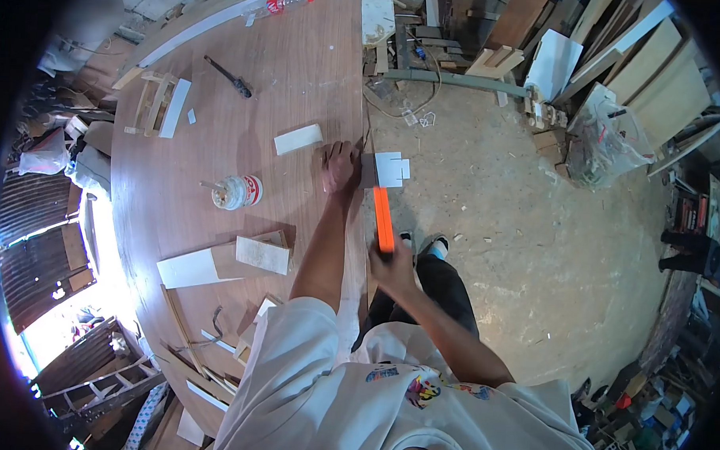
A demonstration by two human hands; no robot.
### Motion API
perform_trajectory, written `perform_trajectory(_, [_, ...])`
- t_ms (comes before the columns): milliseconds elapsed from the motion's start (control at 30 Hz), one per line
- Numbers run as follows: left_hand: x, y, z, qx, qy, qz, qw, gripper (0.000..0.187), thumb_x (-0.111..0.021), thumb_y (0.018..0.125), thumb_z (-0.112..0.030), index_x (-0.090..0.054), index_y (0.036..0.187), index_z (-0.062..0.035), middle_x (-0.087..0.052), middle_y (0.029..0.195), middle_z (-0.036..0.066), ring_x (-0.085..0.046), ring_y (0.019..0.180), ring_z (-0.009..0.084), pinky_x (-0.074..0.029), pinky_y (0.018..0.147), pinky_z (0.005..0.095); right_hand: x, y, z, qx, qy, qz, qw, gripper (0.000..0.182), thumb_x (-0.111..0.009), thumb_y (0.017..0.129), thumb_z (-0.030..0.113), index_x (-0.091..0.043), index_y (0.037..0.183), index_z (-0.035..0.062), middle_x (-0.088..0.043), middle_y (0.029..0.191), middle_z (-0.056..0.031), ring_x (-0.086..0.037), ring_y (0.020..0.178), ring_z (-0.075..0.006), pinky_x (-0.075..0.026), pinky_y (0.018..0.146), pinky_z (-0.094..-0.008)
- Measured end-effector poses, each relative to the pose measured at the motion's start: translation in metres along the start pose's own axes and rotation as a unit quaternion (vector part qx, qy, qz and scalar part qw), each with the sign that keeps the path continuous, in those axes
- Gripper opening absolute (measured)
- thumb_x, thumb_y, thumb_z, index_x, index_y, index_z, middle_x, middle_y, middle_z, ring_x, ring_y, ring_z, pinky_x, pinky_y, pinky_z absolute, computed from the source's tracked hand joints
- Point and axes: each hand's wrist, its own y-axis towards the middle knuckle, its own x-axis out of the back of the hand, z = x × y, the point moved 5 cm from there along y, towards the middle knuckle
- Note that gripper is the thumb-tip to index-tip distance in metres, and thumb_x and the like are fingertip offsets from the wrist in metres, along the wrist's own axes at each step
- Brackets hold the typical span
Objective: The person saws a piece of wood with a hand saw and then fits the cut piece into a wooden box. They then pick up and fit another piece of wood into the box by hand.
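Observation:
My left hand (340, 167) bears down at the table's right edge with its fingers bent. Right beside it, a white notched board (391, 170) juts out past that edge, its near part shaded against the hand. In my closed right hand (393, 267) is a long orange tool (384, 219), pointing away from me toward the notched board; I cannot tell its exact kind. A white rectangular block (298, 139) lies on the table just left of my left hand.
On the wood-grain table (286, 79) are a labelled plastic jar (240, 192), white-faced boards (262, 255), a dark slender tool (229, 77) and a small wooden frame (152, 105). A plastic bottle (288, 2) lies at the far edge. Planks and a plastic bag (609, 142) stand at right.

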Motion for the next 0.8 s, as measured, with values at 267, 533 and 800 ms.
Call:
perform_trajectory(267, [-0.002,-0.001,0.002,-0.020,-0.005,0.013,1.000,0.011,-0.059,0.080,-0.018,-0.056,0.080,-0.0081,-0.059,0.086,0.010,-0.056,0.090,0.0307,-0.045,0.083,0.0416,0.005,0.015,0.004,0.074,0.000,-0.004,0.997,0.017,-0.059,0.078,-0.003,-0.052,0.094,-0.0004,-0.052,0.071,-0.0048,-0.051,0.064,-0.0104,-0.043,0.060,-0.0258])
perform_trajectory(533, [-0.013,-0.006,0.013,-0.019,0.025,0.001,1.000,0.012,-0.060,0.080,-0.019,-0.055,0.080,-0.0082,-0.059,0.086,0.009,-0.056,0.092,0.0292,-0.046,0.084,0.0424,0.009,-0.064,0.003,0.052,0.031,0.019,0.998,0.019,-0.060,0.077,-0.003,-0.052,0.093,-0.0001,-0.053,0.071,-0.0056,-0.055,0.065,-0.0108,-0.045,0.059,-0.0265])
perform_trajectory(800, [-0.014,0.000,0.012,-0.011,0.020,-0.005,1.000,0.009,-0.059,0.081,-0.019,-0.057,0.080,-0.0099,-0.059,0.085,0.007,-0.056,0.091,0.0262,-0.045,0.087,0.0415,0.020,-0.069,0.007,0.025,0.021,0.008,0.999,0.023,-0.059,0.076,0.000,-0.054,0.098,-0.0006,-0.055,0.069,-0.0076,-0.058,0.064,-0.0145,-0.045,0.061,-0.0269])
